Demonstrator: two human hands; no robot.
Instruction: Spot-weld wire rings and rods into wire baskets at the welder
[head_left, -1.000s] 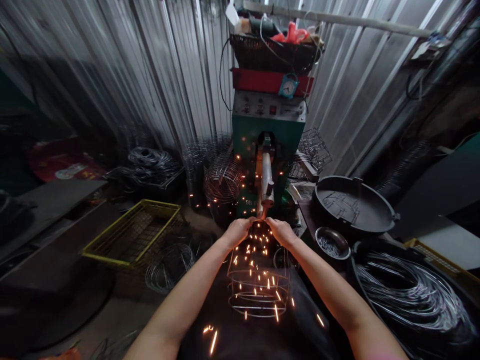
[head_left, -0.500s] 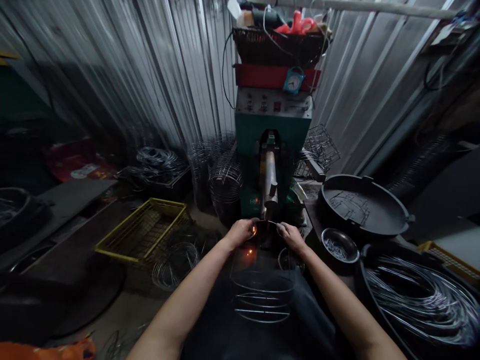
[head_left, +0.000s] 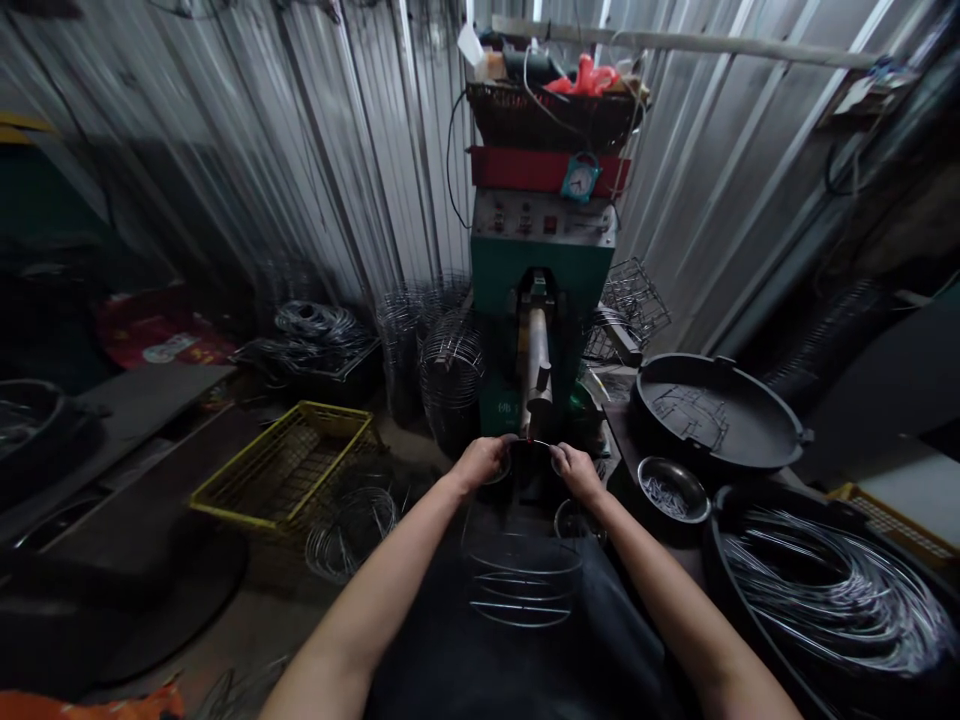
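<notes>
My left hand (head_left: 483, 463) and my right hand (head_left: 580, 473) both pinch a round wire frame (head_left: 523, 571), one on each side of its far edge. The frame's curved wires reach back over my dark apron (head_left: 420, 640). Between my fingertips, the far wire sits right under the electrode arm (head_left: 538, 345) of a green spot welder (head_left: 544, 245). A small red glow shows where wire and electrode tip meet. The lower electrode is too dark to make out.
Right of the welder are a shallow black pan (head_left: 724, 410), a bowl of short metal pieces (head_left: 673, 490) and a tub of wire rings (head_left: 832, 600). To the left stand a yellow wire basket (head_left: 285, 465) and stacked wire baskets (head_left: 452, 365). A blue clock (head_left: 580, 178) hangs on the welder.
The orange sparks and bright glow near my left hand are gone, leaving a small red spot at the tip. Both hands keep their hold at the electrode; the view has shifted slightly.
</notes>
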